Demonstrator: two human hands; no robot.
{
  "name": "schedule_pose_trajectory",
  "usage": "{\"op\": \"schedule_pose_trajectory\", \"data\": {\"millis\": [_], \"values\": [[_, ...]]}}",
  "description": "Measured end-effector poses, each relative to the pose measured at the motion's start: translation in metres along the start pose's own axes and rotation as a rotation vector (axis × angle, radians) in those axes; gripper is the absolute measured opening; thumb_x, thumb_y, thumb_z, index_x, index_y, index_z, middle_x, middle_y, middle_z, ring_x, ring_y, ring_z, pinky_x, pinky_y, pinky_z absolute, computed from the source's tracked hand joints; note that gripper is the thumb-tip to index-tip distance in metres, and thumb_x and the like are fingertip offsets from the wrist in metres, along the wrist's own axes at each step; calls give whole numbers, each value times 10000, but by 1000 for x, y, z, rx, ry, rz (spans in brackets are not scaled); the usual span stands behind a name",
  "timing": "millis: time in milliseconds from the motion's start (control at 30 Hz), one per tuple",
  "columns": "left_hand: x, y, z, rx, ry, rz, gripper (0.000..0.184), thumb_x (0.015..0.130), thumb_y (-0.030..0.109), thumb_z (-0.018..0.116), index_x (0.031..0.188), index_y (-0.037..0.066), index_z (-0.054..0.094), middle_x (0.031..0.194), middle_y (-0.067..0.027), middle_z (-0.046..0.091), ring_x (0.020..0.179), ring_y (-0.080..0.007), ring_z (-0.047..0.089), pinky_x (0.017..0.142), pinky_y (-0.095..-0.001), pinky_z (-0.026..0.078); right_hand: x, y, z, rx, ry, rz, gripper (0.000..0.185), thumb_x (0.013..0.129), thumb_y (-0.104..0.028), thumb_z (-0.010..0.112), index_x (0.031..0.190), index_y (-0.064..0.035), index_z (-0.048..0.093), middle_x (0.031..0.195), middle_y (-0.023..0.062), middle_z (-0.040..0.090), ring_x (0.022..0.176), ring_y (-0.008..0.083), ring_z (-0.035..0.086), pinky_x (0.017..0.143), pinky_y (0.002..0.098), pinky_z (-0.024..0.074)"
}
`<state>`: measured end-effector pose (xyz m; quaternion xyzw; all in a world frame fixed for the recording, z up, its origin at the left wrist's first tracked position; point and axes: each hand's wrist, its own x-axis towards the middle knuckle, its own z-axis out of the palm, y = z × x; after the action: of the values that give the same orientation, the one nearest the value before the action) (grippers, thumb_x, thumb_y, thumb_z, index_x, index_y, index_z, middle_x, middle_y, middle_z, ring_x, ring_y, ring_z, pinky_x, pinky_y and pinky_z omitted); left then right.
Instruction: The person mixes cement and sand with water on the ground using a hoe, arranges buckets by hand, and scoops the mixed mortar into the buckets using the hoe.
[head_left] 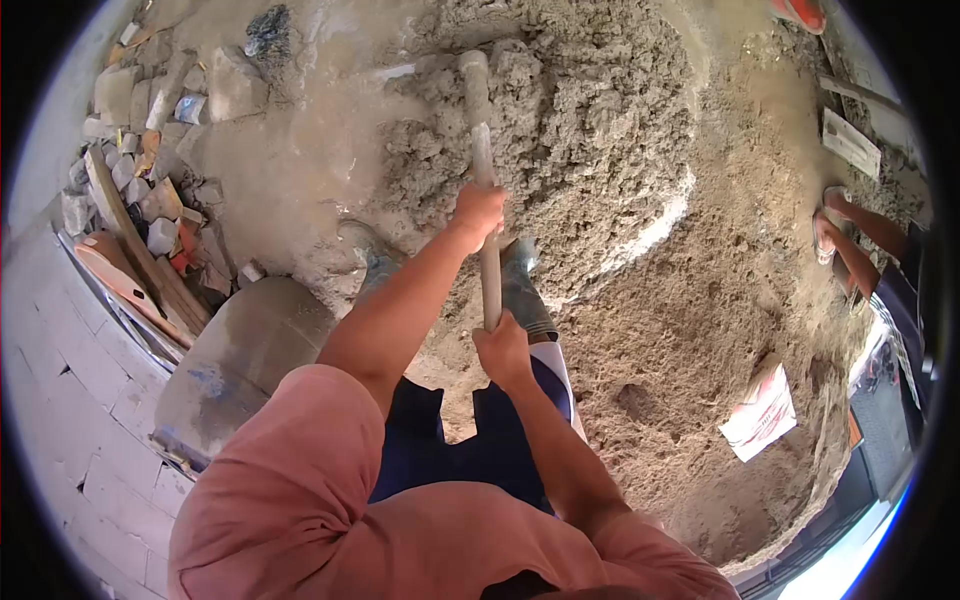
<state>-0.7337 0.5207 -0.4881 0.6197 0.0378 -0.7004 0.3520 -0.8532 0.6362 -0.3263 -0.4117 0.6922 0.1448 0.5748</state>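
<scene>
Far left: plank (125, 220) and rubble (235, 85) bunched along the wall side, probably to leave the floor area free to work. Pan (240, 350) sits near left, beside the person, likely parked within reach but clear of the swing.

Left boot (378, 268) and right boot (520, 285) set apart, handle (486, 155) running between them. Reads as a wide stance for balance.

Left hand (480, 212): partway up the handle, fingers wrapped round it. Right hand (502, 350): at the near end, fingers closed on it too. Gap between hands presumably gives leverage: far one guides, near one drives. Handle points away from the body, its far end over the wet mix (590, 110). Can't make out the tool head clearly.

White powder (650, 228) streaks the mix edge, right of the handle. Drier sand (665, 320) spreads right and near. Printed bag (760, 412) lies on it, near right. Far right, a co-worker's feet (827, 228), well apart from the tool.
</scene>
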Motion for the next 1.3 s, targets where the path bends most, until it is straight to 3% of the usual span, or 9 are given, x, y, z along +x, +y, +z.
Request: {"op": "schedule_pose_trajectory", "data": {"millis": [200,367,533,633,700,867,1033,1167,1300], "values": [[-114,96,6,44,174,82,160,870,63,590,946,94,453,680,-9,466,486,-122,452,453,-322,400,-25,-8,23,-41,78,-190,409,837,-234,662,1121,33,542,800,304,675,806,495,681,764,539,552],[46,240,75,122,-32,463,131,907,87,616,837,9,537,685,-39,530,545,-175,538,518,-360,474,106,-148,-107,90,133,-362,327,837,-148,649,1020,100,539,746,256,656,634,345,679,554,430,527],[76,68,67,451,-33,98,132,872,52,661,854,-64,601,696,-130,593,579,-227,613,498,-416,485,48,-68,-66,445,-66,121,279,850,-162,607,991,73,555,761,135,653,601,172,656,512,360,499],[-27,6,26,150,61,-158,208,901,70,623,726,67,511,659,-23,474,500,-155,482,456,-359,422,-32,-2,-21,56,-9,19,409,800,-227,658,1024,99,554,818,329,652,812,487,678,743,519,533],[-104,-23,-10,142,109,-138,122,903,81,617,958,21,525,641,-30,492,462,-160,492,420,-344,416,-86,7,11,-68,-98,43,446,838,-245,645,1115,90,549,892,345,670,929,496,677,823,528,545],[-124,75,-23,122,142,83,165,879,75,576,983,85,448,690,-10,459,512,-112,463,466,-319,418,-51,-5,43,29,-59,-133,490,845,-229,644,1204,84,531,941,330,682,921,493,680,835,540,544],[62,253,-2,347,207,508,113,897,106,604,884,-4,580,758,-78,574,627,-181,577,534,-363,489,136,-171,-41,147,44,-465,388,811,-214,651,1041,87,571,848,311,662,793,446,677,731,497,530],[174,161,-38,757,107,390,125,889,47,629,804,-43,609,708,-117,588,577,-224,592,514,-397,473,137,-134,-21,282,-102,-200,343,823,-181,624,1035,80,555,768,180,632,660,274,641,620,433,514],[20,22,-36,464,58,80,145,890,34,626,751,12,591,612,-72,537,480,-204,562,429,-398,465,18,-25,18,110,-93,13,396,817,-231,609,1029,100,563,878,322,665,870,462,682,796,495,525]]}}
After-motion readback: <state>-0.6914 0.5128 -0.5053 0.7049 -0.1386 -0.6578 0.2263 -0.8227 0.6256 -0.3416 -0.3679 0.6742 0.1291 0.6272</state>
